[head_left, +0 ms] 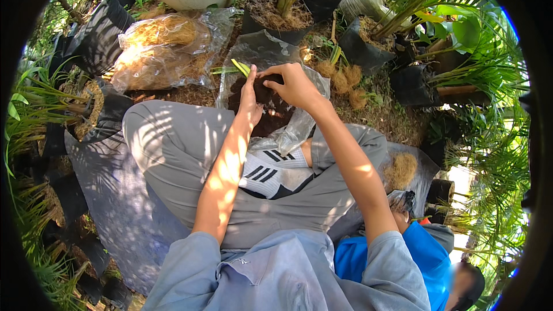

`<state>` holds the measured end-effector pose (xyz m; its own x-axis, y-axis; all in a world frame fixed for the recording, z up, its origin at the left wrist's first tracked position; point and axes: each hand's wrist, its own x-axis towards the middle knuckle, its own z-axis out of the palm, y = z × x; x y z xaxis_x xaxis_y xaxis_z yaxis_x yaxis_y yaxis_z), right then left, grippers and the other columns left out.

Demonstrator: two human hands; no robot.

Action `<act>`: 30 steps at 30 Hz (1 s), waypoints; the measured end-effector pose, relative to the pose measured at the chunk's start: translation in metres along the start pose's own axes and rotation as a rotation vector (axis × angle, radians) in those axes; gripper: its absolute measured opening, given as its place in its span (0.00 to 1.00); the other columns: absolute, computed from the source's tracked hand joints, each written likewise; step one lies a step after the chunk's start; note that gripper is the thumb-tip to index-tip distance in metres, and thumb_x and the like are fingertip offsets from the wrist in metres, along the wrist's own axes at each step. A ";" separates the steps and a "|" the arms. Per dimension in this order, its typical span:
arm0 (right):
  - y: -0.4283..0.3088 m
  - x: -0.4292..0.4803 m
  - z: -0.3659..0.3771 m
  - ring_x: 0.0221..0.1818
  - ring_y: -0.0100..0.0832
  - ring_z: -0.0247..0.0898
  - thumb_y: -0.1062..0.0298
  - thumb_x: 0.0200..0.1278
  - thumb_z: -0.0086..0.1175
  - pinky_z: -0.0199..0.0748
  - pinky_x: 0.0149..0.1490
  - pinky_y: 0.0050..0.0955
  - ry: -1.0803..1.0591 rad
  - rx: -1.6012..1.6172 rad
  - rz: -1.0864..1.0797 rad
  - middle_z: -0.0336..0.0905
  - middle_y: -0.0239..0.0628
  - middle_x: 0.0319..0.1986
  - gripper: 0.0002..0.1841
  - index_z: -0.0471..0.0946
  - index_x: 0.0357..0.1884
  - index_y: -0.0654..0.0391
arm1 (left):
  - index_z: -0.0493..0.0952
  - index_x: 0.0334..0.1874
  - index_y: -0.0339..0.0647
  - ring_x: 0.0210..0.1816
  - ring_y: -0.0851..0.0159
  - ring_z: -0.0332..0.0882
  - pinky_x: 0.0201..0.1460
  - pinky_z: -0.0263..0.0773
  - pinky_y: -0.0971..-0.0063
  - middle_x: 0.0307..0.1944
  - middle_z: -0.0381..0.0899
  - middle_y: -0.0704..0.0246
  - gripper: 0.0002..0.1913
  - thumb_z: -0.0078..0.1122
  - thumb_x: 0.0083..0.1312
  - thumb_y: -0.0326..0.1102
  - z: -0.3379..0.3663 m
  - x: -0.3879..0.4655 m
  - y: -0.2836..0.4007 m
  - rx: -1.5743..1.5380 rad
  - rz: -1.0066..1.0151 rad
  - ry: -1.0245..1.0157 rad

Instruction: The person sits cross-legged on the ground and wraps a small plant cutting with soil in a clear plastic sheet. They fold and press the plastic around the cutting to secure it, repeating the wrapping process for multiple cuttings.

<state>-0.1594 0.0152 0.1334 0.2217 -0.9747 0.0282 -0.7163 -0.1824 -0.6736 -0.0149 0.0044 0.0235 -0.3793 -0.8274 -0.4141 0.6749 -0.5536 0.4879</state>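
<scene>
My left hand [249, 101] is held edge-up against a dark clump of soil [263, 90], with green cut stems [241, 68] sticking out beside its fingertips. From the other side my right hand [296, 84] bends its thumb and fingers around the same clump. Both hands are over an opened clear plastic bag [319, 80] of dark soil [274, 116], just in front of my crossed feet. The fingers cover part of the clump, so its full shape is hidden.
Left of the soil lies a clear bag of coconut fibre [168, 47]. Several fibre-wrapped balls [341, 75] rest to the right. Black grow bags with palms [278, 13] surround the spot. Loose fibre [402, 170] is on the sheet [116, 207]; a person in blue [425, 250] sits close at right.
</scene>
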 end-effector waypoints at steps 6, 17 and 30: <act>0.002 -0.006 0.012 0.56 0.61 0.86 0.78 0.67 0.66 0.83 0.61 0.47 0.007 -0.043 -0.001 0.90 0.59 0.51 0.17 0.89 0.58 0.65 | 0.81 0.61 0.45 0.52 0.66 0.88 0.60 0.83 0.66 0.49 0.86 0.69 0.28 0.65 0.79 0.65 -0.001 0.003 -0.002 0.027 -0.008 0.056; -0.004 -0.058 0.062 0.83 0.59 0.61 0.61 0.85 0.55 0.64 0.84 0.48 0.145 0.064 -0.034 0.64 0.56 0.83 0.32 0.66 0.84 0.62 | 0.82 0.57 0.48 0.52 0.63 0.86 0.60 0.84 0.63 0.48 0.86 0.70 0.27 0.65 0.78 0.66 -0.008 0.006 -0.004 -0.020 -0.020 0.110; 0.005 -0.075 0.076 0.90 0.55 0.46 0.53 0.87 0.50 0.44 0.90 0.54 0.194 -0.033 -0.077 0.53 0.51 0.88 0.38 0.56 0.90 0.58 | 0.82 0.62 0.49 0.54 0.63 0.88 0.61 0.85 0.63 0.54 0.88 0.68 0.31 0.63 0.77 0.70 -0.002 -0.002 -0.002 0.038 -0.041 0.032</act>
<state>-0.1291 0.0968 0.0722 0.1468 -0.9638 0.2225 -0.7244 -0.2580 -0.6393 -0.0145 0.0072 0.0217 -0.3850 -0.8008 -0.4588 0.6344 -0.5907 0.4986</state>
